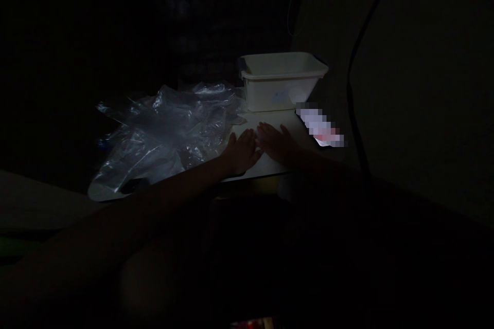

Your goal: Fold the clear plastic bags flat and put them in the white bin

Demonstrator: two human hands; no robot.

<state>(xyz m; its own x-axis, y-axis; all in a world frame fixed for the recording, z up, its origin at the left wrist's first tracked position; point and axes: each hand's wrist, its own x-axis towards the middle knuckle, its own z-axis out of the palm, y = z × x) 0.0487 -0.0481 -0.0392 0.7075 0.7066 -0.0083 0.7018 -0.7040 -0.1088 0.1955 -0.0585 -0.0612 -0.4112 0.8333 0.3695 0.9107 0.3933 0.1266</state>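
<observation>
In dim light, my left hand lies flat near the front edge of a pale tabletop, its fingers stretched out. My right hand rests palm down beside it, fingers extended, and the fingertips of the two hands meet or nearly meet. I see nothing held in either one. A heap of clear plastic bags spreads over the table just left of my left hand. Right of my right hand lies a phone with a lit screen, blurred out.
A white plastic bin with dark handles stands at the back of the table. Near the front left edge, a small dark object lies by the bags. A dark cable hangs along the wall at right. Deep shadow hides most surroundings.
</observation>
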